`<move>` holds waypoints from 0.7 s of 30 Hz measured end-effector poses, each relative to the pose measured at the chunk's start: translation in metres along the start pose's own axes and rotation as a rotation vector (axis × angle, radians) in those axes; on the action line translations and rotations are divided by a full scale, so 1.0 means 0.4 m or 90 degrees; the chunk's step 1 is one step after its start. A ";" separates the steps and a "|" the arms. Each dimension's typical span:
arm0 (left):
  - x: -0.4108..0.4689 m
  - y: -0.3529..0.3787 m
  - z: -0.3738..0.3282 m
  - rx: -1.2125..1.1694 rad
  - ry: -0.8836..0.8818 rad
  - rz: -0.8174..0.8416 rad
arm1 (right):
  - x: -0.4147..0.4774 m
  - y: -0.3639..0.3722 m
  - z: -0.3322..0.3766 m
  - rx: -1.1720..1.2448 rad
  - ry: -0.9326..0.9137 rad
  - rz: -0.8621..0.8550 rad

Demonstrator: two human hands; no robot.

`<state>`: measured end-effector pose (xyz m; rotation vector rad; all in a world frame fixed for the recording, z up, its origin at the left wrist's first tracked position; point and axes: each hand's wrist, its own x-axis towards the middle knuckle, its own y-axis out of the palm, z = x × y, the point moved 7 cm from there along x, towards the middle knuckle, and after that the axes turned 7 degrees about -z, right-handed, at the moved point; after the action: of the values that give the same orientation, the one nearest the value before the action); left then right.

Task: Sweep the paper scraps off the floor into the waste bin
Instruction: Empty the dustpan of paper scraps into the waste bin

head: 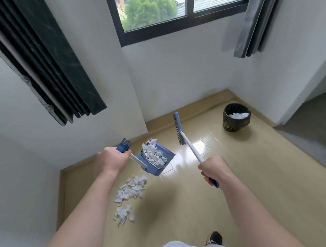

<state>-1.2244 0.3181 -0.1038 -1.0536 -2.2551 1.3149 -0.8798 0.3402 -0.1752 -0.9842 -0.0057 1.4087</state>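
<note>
Scraps (153, 154) are heaped in the dustpan (156, 158) gripped by the left hand (111, 159), the right hand (212, 169) closed round the broom (179, 130), more paper (131, 191) seemingly left on the near floor (234, 176), so the pan should be carried level to the far-right bin (236, 117).

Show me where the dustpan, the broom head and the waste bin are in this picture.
dustpan (166, 156): head view, on its blue tray wall at the right.
broom head (177, 127): head view, on the blue bristle block.
waste bin (230, 123): head view, on its dark outer wall.
</note>
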 end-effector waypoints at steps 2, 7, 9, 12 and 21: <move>0.004 0.020 -0.078 0.000 0.018 -0.005 | 0.036 -0.063 -0.003 0.037 -0.004 -0.014; 0.002 0.077 -0.244 -0.006 0.056 -0.011 | 0.106 -0.217 -0.018 0.111 -0.008 -0.028; -0.002 0.107 -0.307 -0.005 0.073 -0.016 | 0.131 -0.283 -0.038 0.138 0.003 -0.033; -0.016 0.151 -0.396 -0.003 0.095 -0.015 | 0.157 -0.377 -0.067 0.171 0.006 -0.033; -0.035 0.280 -0.645 0.031 0.149 0.018 | 0.244 -0.550 -0.121 0.203 0.006 -0.067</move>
<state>-1.0124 0.4988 -0.0630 -1.1606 -2.0339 1.1825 -0.6534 0.4249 -0.1324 -0.7163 0.1677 1.2618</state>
